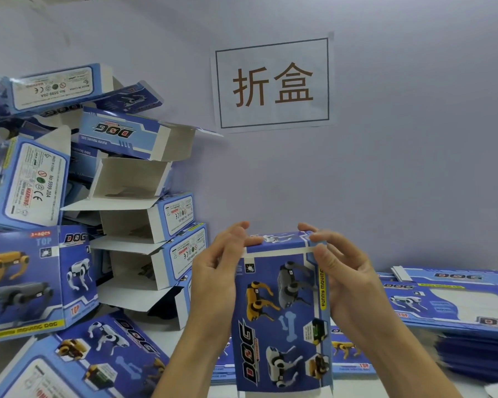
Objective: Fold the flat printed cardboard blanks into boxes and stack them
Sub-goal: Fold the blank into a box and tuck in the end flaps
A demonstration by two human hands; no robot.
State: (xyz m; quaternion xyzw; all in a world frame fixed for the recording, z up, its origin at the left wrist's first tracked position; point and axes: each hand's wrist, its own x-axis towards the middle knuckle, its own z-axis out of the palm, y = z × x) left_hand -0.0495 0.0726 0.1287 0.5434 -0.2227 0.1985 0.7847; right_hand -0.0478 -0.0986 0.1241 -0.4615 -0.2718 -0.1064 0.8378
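Box-folding, top-flap step: one box [282, 320] held upright at centre between two hands, end flap being turned down.
Head view. Left hand [216, 280] grips the box's left side, its fingertips [252, 241] pinching the top flap; right hand [345, 278] grips the right side, fingers curled over the top corner. Judged next: tuck the flap in, then set the box on the heap. Count: folded boxes [92, 214], roughly a dozen, heaped at left against the wall [385, 182], several with ends open; flat blanks [454, 303], one stack at right, sheet number cannot be told; more blanks lie under the held box; wall sign [272, 83], one.
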